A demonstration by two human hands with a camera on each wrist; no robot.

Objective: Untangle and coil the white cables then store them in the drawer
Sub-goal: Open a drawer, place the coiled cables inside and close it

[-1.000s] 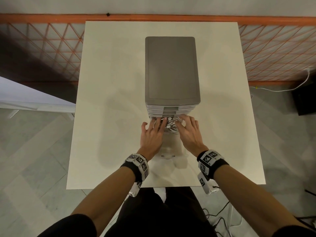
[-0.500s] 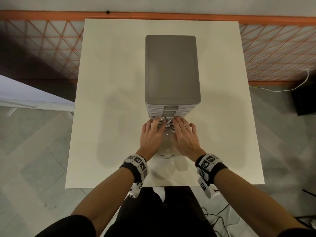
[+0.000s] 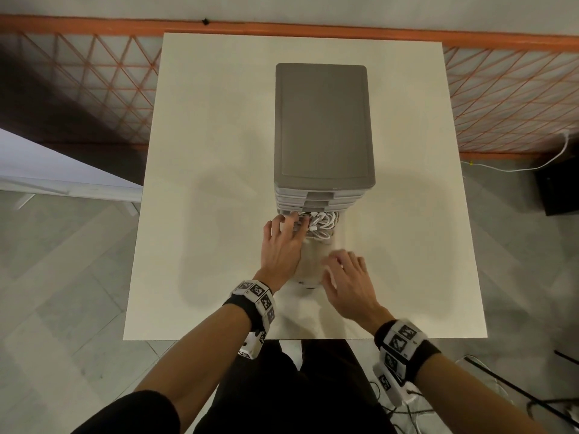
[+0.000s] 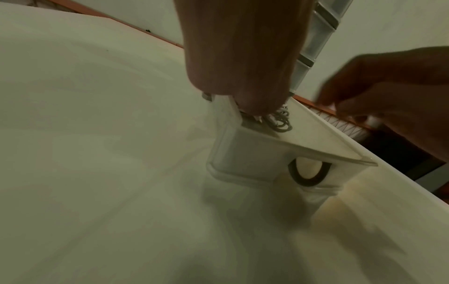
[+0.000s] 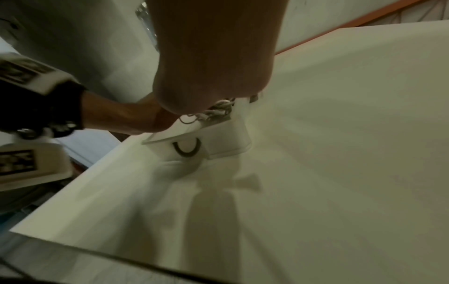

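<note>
Fingers (image 3: 289, 225) of the left hand (image 3: 281, 249) reach forward into the open drawer (image 3: 310, 264) and lie on the white cables (image 3: 322, 225), pressing their left part down; they look fairly straight from the head view, and the left wrist view hides them behind the palm, so whether any of them curls round a strand cannot be told. Nearer the person, the right hand (image 3: 347, 281) hovers over the right front of the drawer with its fingers loosely spread and slack, holding nothing; it is blurred in the head view. Both wrists carry black bands with marker blocks (image 3: 257, 297).

That drawer is the lowest one, pulled out toward the person across the cream table (image 3: 203, 183). It is translucent white, and its front wall has a round finger hole with a dark rim (image 4: 308, 173), also seen from the right wrist (image 5: 187, 147). Its near part looks bare. The cables sit as a bundle of loops at the far end of the drawer, right against the front of the grey drawer unit (image 3: 322, 120), partly under the drawers above. White plugs show among the loops beside the left fingertips.

Beyond the hands, the unit stands upright in the middle of the table, its upper drawers closed. Behind the table runs an orange lattice railing (image 3: 501, 98), and a separate white cord (image 3: 532, 166) lies on the floor at the far right
</note>
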